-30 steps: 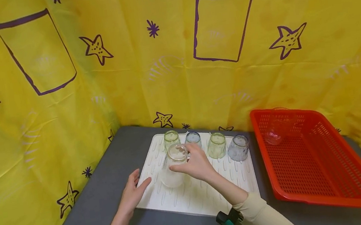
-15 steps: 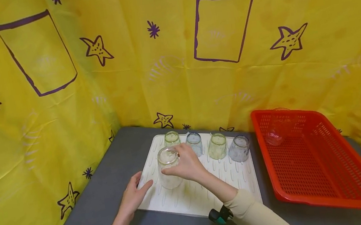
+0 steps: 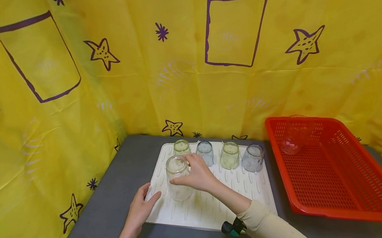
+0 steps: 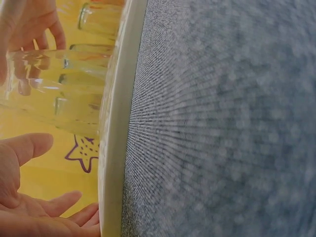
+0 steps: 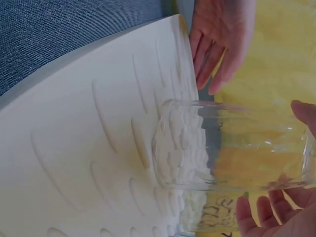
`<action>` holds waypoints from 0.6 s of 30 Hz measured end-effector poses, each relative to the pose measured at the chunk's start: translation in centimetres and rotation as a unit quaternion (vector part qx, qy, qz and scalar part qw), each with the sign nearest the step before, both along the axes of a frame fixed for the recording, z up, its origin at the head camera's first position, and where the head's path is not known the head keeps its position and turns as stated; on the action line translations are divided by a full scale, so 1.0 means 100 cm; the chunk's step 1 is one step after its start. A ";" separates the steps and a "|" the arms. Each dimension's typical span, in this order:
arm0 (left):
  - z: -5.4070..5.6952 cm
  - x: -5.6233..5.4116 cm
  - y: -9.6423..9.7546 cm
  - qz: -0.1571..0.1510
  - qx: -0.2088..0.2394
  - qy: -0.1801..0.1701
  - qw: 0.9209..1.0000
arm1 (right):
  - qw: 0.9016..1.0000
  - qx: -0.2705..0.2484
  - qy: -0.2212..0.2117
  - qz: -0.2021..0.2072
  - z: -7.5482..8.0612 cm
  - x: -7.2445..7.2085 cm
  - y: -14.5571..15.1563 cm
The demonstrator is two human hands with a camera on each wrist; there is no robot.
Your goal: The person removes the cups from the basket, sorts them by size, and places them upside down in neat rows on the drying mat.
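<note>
My right hand (image 3: 198, 174) holds a tall clear drinking glass (image 3: 179, 187) near its upturned base, thumb on the near side and fingers behind. The glass stands upside down on the left part of the white ridged drying mat (image 3: 221, 207); in the right wrist view its wide rim meets the mat. At the mat's left edge, my left hand (image 3: 140, 208) lies with fingers relaxed and thumb apart, holding nothing. In the left wrist view, the left hand's fingertips (image 4: 91, 215) are right by the mat's edge.
Along the mat's back, several upturned tumblers form a row: a green one (image 3: 182, 147), a blue one (image 3: 205, 153), another green (image 3: 230, 156) and a grey-blue one (image 3: 253, 159). A red basket (image 3: 289, 190) on the right contains clear glassware (image 3: 290, 146). Yellow patterned cloth (image 3: 188, 95) hangs behind.
My right hand has moved the clear glass slightly left, and it has gone from tilted to upright on the mat. Over the last half second it stays put. The left hand hardly moves.
</note>
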State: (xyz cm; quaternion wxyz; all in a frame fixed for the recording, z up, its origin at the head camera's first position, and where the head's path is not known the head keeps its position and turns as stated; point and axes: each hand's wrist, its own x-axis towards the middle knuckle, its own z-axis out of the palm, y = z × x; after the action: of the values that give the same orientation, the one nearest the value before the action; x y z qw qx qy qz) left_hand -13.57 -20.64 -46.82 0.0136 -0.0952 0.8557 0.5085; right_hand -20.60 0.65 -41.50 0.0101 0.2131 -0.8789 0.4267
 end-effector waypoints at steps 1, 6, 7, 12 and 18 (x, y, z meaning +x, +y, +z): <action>0.000 0.000 0.000 0.000 -0.001 0.000 1.000 | 1.000 -0.003 -0.003 -0.001 0.000 0.000 0.000; 0.000 0.000 0.000 -0.002 0.000 0.000 1.000 | 1.000 -0.022 -0.017 -0.005 -0.001 0.003 0.002; 0.000 0.000 0.000 -0.002 0.001 -0.001 1.000 | 0.999 -0.026 -0.019 -0.005 -0.001 0.003 0.003; 0.000 0.000 0.000 -0.002 0.000 0.004 1.000 | 0.999 -0.043 -0.025 -0.003 -0.003 0.006 0.008; -0.002 0.000 -0.001 -0.004 0.000 0.008 1.000 | 0.997 -0.072 -0.037 -0.002 -0.002 0.016 0.025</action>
State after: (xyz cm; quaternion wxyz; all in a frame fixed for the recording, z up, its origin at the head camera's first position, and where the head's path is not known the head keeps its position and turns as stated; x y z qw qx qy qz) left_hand -13.56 -20.75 -46.98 0.0082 -0.0878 0.8561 0.5093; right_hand -18.99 3.16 -41.74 -0.0064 0.1943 -0.8462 0.4961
